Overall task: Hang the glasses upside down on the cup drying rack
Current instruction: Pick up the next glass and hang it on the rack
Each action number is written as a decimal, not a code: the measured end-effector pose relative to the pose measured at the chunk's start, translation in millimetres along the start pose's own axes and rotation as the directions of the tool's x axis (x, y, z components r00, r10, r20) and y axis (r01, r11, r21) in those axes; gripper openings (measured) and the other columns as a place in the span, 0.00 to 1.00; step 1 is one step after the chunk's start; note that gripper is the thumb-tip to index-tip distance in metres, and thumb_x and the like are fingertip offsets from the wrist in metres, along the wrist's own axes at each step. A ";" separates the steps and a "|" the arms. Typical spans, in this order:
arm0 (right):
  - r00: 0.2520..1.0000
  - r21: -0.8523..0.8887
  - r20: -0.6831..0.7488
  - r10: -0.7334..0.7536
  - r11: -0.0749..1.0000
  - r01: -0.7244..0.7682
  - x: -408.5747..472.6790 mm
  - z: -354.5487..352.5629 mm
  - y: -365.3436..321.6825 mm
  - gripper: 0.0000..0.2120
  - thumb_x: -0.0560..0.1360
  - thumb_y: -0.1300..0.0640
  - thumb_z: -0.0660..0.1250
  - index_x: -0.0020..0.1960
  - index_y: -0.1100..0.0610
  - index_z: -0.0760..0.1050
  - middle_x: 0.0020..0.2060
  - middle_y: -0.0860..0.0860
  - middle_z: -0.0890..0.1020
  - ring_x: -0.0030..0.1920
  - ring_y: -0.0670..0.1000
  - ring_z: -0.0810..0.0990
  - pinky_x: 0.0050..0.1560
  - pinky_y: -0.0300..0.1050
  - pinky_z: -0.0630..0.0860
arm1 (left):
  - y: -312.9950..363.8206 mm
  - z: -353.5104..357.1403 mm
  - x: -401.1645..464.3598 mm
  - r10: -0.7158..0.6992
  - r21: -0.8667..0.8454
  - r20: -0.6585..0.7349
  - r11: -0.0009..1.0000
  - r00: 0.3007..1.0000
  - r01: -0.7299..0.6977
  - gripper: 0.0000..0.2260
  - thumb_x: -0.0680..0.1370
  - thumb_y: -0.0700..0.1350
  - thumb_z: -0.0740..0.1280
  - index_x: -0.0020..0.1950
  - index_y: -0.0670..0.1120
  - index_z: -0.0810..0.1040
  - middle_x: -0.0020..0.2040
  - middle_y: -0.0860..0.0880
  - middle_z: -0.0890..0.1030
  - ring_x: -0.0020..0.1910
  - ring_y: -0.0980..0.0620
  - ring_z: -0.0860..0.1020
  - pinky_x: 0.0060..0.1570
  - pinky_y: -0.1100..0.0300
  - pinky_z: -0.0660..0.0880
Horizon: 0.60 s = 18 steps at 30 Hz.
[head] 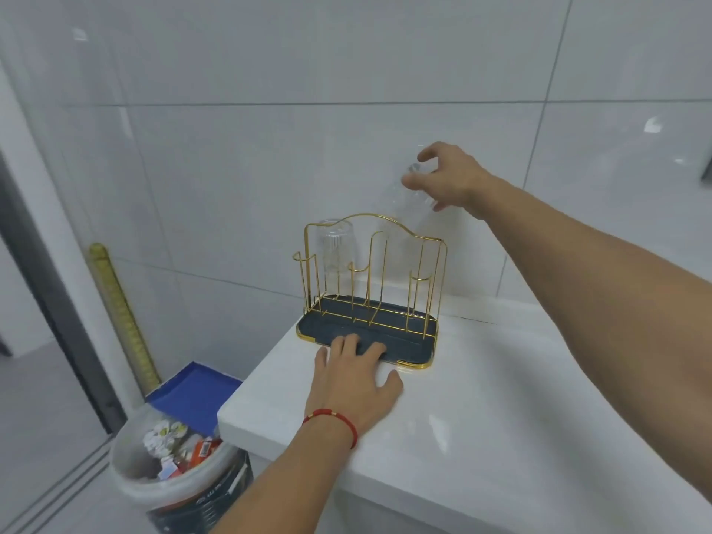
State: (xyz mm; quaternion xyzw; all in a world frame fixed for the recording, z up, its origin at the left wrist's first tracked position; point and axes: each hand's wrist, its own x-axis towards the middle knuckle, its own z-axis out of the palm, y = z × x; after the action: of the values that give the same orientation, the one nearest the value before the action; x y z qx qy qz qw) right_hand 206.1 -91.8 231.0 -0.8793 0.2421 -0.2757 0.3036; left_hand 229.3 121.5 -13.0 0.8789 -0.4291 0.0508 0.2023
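A gold wire cup drying rack (435, 240) with a dark tray base stands on the white counter near the tiled wall. One clear glass (335, 244) hangs upside down on a back left prong. My right hand (450, 179) grips a second clear glass (404, 202) by its base, tilted mouth-down just above the rack's top arch on the right side. My left hand (354, 375) lies flat on the counter, fingers spread and resting on the front edge of the tray.
The white counter (501, 398) ends at a left edge. Below that edge stand a bin (169, 472) full of rubbish and a blue dustpan (192, 395). A yellow ruler-like pole (119, 314) leans on the wall. Tiled wall lies close behind the rack.
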 end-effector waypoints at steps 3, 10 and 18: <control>0.993 -0.093 0.109 0.053 0.995 -0.043 22.6 20.3 -1.8 0.35 0.72 0.48 0.78 0.73 0.59 0.72 0.67 0.56 0.77 0.57 0.60 0.83 0.52 0.53 0.86 | -0.6 -0.6 0.6 -0.009 -0.006 -0.011 1.000 1.000 0.009 0.24 0.76 0.63 0.53 0.68 0.58 0.71 0.68 0.51 0.70 0.72 0.48 0.62 0.75 0.45 0.57; 0.904 -0.081 0.426 0.020 0.997 0.016 43.4 47.0 13.0 0.32 0.64 0.50 0.86 0.65 0.51 0.79 0.59 0.50 0.86 0.59 0.56 0.85 0.48 0.50 0.85 | -2.2 0.9 2.7 -0.009 -0.002 0.002 1.000 1.000 0.009 0.24 0.75 0.64 0.54 0.69 0.58 0.70 0.69 0.50 0.69 0.73 0.47 0.62 0.75 0.44 0.57; 0.827 -0.126 0.562 -0.023 0.986 0.113 46.1 49.8 21.9 0.30 0.63 0.47 0.84 0.64 0.46 0.82 0.62 0.46 0.83 0.62 0.50 0.80 0.60 0.52 0.83 | -4.9 3.8 3.8 -0.004 -0.016 -0.007 1.000 1.000 0.004 0.25 0.74 0.63 0.54 0.69 0.58 0.71 0.69 0.50 0.69 0.73 0.48 0.62 0.75 0.43 0.57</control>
State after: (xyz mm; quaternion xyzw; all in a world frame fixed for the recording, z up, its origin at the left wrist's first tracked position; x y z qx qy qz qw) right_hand 265.5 -114.5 198.9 -0.9502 0.1316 0.0019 0.2824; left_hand 235.1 119.8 -16.9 0.8778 -0.4270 0.0501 0.2110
